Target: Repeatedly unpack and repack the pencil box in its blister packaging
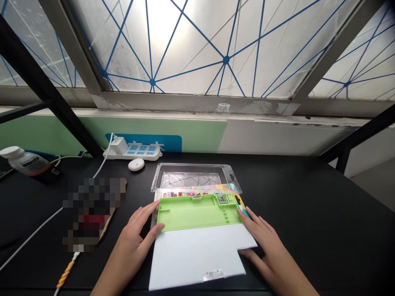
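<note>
A light green plastic pencil case [193,218] lies open in front of me, its shallow tray showing a small clear-covered compartment at the upper right. Its white lid [197,257] is folded down toward me, with a notch at the right and a clear catch on its near edge. My left hand [138,230] grips the tray's left edge, with the thumb at the lower left corner. At the right edge, my right hand [262,238] holds the case with fingers along the tray. The right thumb is partly hidden by the lid.
Behind the case are a clear plastic blister shell [191,179] and a colourful card [239,203], partly covered. A blurred phone-like object [92,218] with a cable lies left. Farther back are a power strip [138,152], a white earbud case [136,165] and a bottle [27,162].
</note>
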`<state>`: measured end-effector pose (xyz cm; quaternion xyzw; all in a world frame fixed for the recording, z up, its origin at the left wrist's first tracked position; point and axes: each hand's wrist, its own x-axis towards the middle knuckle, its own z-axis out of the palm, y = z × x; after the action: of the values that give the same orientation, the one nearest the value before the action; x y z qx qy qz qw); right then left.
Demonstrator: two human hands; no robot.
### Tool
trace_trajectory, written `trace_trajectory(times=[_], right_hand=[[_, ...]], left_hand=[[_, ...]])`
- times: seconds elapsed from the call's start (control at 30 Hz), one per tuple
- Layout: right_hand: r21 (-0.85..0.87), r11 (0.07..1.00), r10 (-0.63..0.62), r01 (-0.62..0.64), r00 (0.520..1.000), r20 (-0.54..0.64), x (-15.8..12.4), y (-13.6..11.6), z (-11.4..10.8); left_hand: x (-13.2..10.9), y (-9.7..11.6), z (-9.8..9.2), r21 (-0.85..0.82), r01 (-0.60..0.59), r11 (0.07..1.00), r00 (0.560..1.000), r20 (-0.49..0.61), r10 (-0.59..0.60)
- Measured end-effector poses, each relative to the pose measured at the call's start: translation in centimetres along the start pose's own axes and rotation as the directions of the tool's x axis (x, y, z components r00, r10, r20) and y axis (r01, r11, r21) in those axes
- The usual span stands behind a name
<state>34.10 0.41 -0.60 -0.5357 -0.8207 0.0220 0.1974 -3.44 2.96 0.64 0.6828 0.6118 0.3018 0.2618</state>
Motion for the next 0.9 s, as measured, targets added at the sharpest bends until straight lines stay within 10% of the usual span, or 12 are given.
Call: trace_trajectory(times=[0.27,0.6,0.9], right_hand=[[0.129,0.962,0.27,-0.241,0.909,-0.317,2.3,-1.9,1.2],[0.049,0.999,0.002,0.015,0.94,-0.34,2.3,-2.4,0.7],[0.127,0.992,0.058,-0.017,0.942,-0.331,11.7,0.2,-3.1]], left_hand=[[-0.1,-0.4,-0.5,-0.226,-0.014,0.974,0.999,0.028,0.021],[-0.4,0.7,0.2,0.06,-0.198,0.978,0.971,-0.126,0.204],[7.7,5.9,-1.0,0.298,-0.278,0.913,0.938,-0.121,0.325]])
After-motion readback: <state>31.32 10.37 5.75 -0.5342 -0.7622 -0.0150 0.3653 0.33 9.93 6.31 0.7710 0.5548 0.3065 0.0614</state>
